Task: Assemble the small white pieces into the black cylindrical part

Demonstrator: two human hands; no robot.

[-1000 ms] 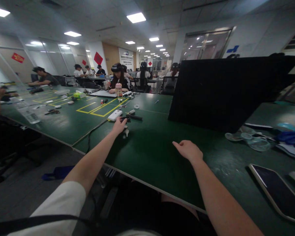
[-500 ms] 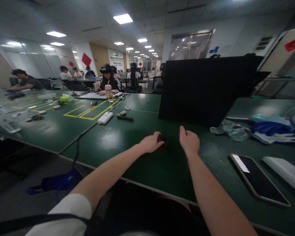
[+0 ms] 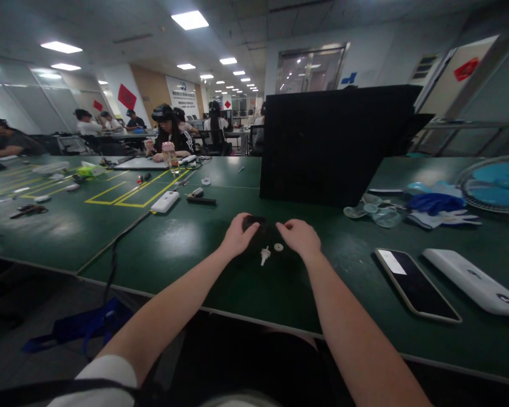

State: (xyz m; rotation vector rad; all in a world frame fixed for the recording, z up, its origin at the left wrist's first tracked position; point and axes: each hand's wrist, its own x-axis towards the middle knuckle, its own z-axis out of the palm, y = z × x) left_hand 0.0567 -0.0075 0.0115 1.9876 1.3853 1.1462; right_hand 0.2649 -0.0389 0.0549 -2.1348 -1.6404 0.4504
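Note:
Over the green table my left hand (image 3: 238, 234) is closed around a small dark part (image 3: 254, 221), gripped between thumb and fingers; its exact kind is too dark to tell. My right hand (image 3: 302, 238) faces it a short way to the right, thumb and fingertips pressed together. Whatever those fingertips may pinch is too small or hidden to make out. On the table between my forearms lie a white plastic gear shaft (image 3: 265, 256) and, beside it, a small white disc with a centre hole (image 3: 279, 247). Neither hand touches these two white pieces.
A large black panel (image 3: 322, 147) stands behind my hands. To the right lie a phone (image 3: 415, 285), a white power bank (image 3: 475, 282), gloves (image 3: 439, 209) and a fan (image 3: 492, 183). A white device (image 3: 165, 202) with a cable is at left. A person (image 3: 169, 135) sits across the table.
The white shaft and disc now show on the table, where neither was visible before. Both hands have drawn nearer each other, and the view has shifted slightly right.

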